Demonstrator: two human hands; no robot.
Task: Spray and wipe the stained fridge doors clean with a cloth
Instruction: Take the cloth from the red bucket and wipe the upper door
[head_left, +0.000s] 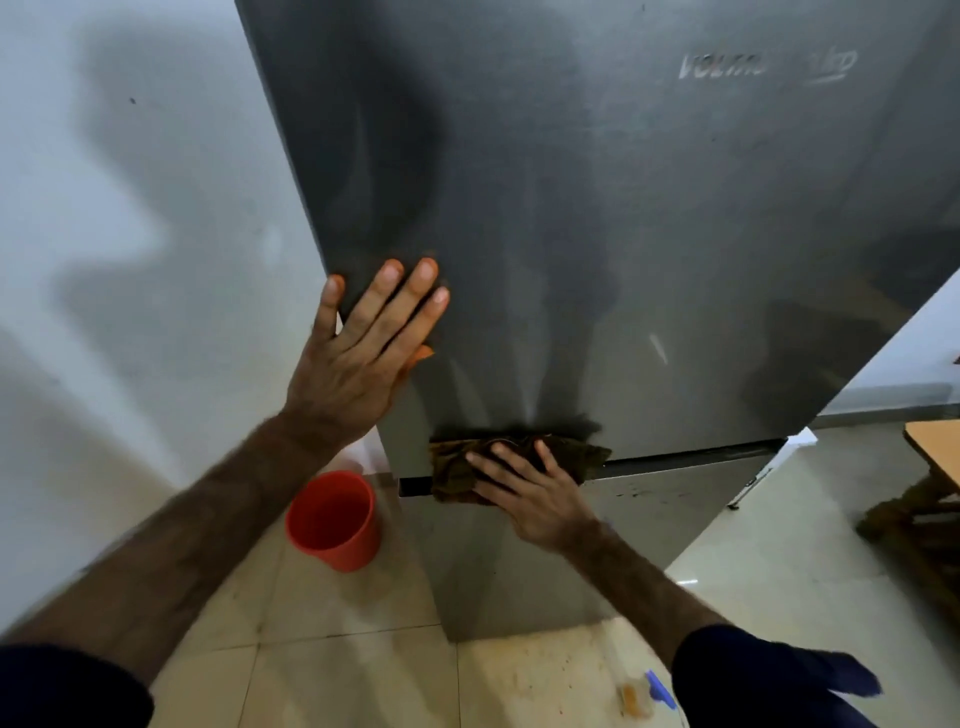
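Blurred, unreadable lettering marks the upper fridge door (597, 208), where the left hand (358, 358) rests flat, fingers straight, while the right hand (530, 493) presses a brown cloth (457, 467) on its bottom edge, beside a red bucket (332, 519) whose contents cannot be told.

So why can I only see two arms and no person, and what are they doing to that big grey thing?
The camera sits on the person's head and looks forward and down, so you see only their own arms, as if through their eyes. The big grey thing is a fridge, seen from close up. The left hand lies flat on the upper door with straight fingers. The right hand presses a brown cloth against the gap where the upper door meets the lower one, with its fingers spread on top. On the tiled floor beside the fridge stands a red bucket. At the bottom lies a small spray bottle, too blurry to say more.
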